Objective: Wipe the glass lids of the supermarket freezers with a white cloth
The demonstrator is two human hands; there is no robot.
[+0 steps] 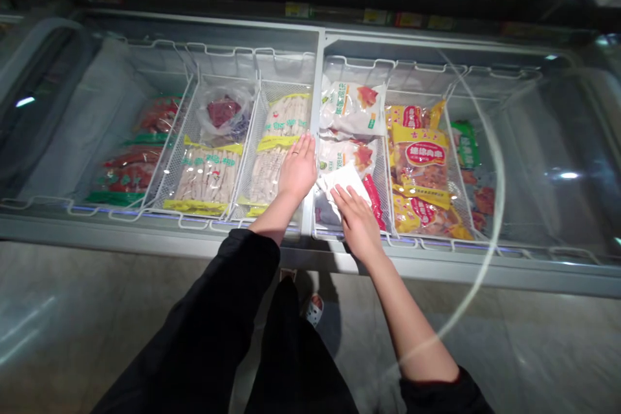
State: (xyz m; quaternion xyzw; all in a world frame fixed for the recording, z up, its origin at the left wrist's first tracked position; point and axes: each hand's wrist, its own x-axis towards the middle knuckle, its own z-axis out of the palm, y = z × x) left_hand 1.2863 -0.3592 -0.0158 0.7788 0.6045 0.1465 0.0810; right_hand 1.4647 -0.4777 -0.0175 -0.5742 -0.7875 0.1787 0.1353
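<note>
My left hand (pixel 298 168) lies flat with its fingers stretched forward, beside the pale middle bar (pixel 319 97) of a chest freezer. It is over packs of pale frozen food with yellow edges (pixel 286 113). Under my right hand (pixel 359 217) is a folded white cloth (pixel 347 179), held beneath the spread fingers. The cloth covers part of the white food bags (pixel 353 107) and lies beside a red packet (pixel 373 200). Whether glass lies between my hands and the food I cannot tell for certain.
Wire baskets divide the freezer (pixel 233 246). Red packs with green edges (pixel 129 171) are at left, yellow bags (pixel 420 155) right of my right hand, and a green packet (pixel 466 142) farther right. Another glass-fronted case stands behind. My feet are on grey floor (pixel 121 297).
</note>
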